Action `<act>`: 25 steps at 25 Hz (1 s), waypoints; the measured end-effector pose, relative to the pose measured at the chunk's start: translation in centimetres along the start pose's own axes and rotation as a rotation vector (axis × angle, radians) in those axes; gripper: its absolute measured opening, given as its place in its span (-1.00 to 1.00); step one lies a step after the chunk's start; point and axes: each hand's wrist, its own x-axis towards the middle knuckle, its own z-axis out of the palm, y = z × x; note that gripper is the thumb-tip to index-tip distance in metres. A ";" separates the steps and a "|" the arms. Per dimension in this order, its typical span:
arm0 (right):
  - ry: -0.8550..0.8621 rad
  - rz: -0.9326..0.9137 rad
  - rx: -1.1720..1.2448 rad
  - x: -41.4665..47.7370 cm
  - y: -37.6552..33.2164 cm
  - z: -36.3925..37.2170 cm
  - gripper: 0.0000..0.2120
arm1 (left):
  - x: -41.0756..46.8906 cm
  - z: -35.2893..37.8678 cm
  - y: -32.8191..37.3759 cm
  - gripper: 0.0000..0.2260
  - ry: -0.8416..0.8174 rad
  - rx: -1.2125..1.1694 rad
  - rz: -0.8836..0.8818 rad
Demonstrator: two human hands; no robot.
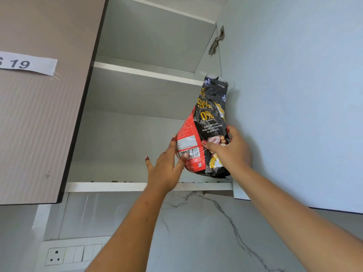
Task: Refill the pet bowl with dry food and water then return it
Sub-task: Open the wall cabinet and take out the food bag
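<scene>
A black and red bag of dry pet food [206, 122] stands upright at the right end of the lowest shelf [110, 187] of an open wall cabinet. Its torn top is crumpled. My right hand [229, 150] wraps around the bag's lower right side. My left hand [167, 167] presses flat against the bag's lower left side, thumb on the barcode label, the other fingers spread. The pet bowl is not in view.
The cabinet's right door [294, 95] hangs open beside the bag, its hinge [217, 41] above. The left door [35, 114] with a paper label "19" is partly open. A higher shelf [147, 72] sits above. A marble wall and a switch panel [72, 254] lie below.
</scene>
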 end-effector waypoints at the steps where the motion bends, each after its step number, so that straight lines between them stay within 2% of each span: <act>1: 0.006 -0.004 0.035 -0.6 -0.4 -1.3 -0.55 | -0.5 -0.1 1.2 -0.34 0.010 -0.126 0.014; 5: 0.032 0.032 0.231 -4.4 -1.4 -5.3 -0.55 | -3.5 -0.2 6.6 -0.25 0.093 -0.694 -0.044; 8: 0.051 0.110 0.276 -8.7 -1.7 -7.9 -0.38 | -6.6 -1.6 9.2 -0.25 0.130 -1.046 -0.199; 10: 0.022 0.158 0.286 -11.9 -1.8 -9.4 -0.35 | -9.3 -2.3 10.3 -0.30 0.172 -1.076 -0.311; 14: -0.041 0.248 0.307 -19.3 -2.1 -11.5 -0.50 | -16.6 -2.9 11.0 -0.45 0.201 -1.005 -0.463; 16: -0.120 0.325 0.327 -23.4 -2.3 -12.2 -0.41 | -20.7 -3.3 10.5 -0.59 0.179 -0.999 -0.563; 19: -0.313 0.465 0.395 -29.5 -3.0 -13.3 -0.22 | -27.5 -4.6 9.7 -0.56 0.204 -1.035 -0.674; 25: -0.595 0.671 0.390 -40.9 -6.0 -15.3 -0.45 | -42.0 -8.8 9.0 -0.65 0.309 -1.038 -1.051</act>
